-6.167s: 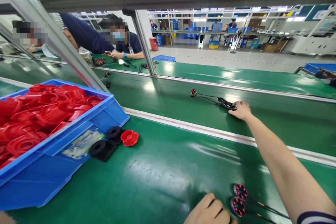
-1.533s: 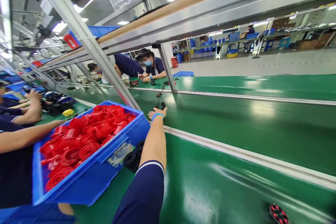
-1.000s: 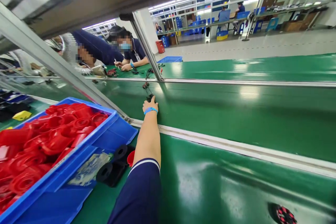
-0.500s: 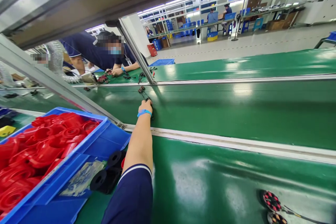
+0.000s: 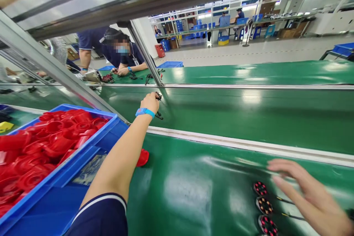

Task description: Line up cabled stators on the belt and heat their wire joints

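Note:
My left hand (image 5: 149,102), with a blue wristband, reaches out over the green conveyor belt (image 5: 249,114) and is closed on a small black wired part (image 5: 158,97); its black cable hangs down to the belt. My right hand (image 5: 306,193) hovers with fingers spread over the near green table, just right of three round red-and-black wired parts (image 5: 264,205) lying in a row.
A blue bin (image 5: 83,155) full of red plastic pieces (image 5: 47,143) stands tilted at the left, with one red piece (image 5: 142,157) on the table beside it. A slanted metal frame post (image 5: 63,81) rises behind the bin. People work across the belt.
My left hand has lifted the wired part off the belt and drawn back slightly. My right hand has come into view over the round parts at the lower right.

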`<state>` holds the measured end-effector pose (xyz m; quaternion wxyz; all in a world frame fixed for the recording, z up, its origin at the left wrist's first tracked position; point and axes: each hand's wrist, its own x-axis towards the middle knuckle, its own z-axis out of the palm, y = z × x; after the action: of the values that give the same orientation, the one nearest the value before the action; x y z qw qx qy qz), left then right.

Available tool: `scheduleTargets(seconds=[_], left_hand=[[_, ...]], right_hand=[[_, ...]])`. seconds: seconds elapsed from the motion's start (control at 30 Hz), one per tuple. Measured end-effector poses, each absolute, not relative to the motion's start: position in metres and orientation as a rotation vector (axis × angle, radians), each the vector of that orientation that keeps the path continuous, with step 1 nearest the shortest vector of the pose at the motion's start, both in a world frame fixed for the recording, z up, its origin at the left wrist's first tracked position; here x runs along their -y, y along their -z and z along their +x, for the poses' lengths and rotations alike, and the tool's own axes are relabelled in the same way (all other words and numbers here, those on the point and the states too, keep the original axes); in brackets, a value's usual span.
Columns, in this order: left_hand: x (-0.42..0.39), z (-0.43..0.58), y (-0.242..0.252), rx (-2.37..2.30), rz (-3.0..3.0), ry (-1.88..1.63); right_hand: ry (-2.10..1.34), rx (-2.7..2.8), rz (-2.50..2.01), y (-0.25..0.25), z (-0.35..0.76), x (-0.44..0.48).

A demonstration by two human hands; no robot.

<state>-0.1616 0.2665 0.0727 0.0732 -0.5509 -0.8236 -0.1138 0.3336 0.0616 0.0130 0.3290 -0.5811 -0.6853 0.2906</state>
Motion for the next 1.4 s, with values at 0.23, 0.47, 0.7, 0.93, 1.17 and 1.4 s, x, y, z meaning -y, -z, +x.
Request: scheduleTargets(seconds=[0.23,0.47,0.7,0.93,1.17,1.4], left_hand=[[-0.181,-0.06,-0.073,2.364,-1.942,0.351],[-0.114,0.027,-0.054,2.157,-2.354,0.612],[-0.155,-0.023,-0.021,2.2,-2.393,0.829],[-0.238,-0.079,0.012,2.397,-2.37,0.388],[-0.277,-0.069,0.001,2.257,-2.557,0.071],[-0.237,0.009,-0.022,2.004,-2.748,0.015]], right_hand=[[-1.976,1.112,-1.167,-0.022,0.186,-0.127],[-2.091,0.641,-1.069,-0.023,0.142,-0.136],[-1.884,0.633,-1.275,-0.02,0.178,-0.145],[-1.836,0.906,-1.372,-0.03,0.213,-0.152],[-1.543,1.136,-1.467,-0.019,0.24,-0.17],[-1.1,1.246,-1.707,-0.04,0.367,-0.15]])
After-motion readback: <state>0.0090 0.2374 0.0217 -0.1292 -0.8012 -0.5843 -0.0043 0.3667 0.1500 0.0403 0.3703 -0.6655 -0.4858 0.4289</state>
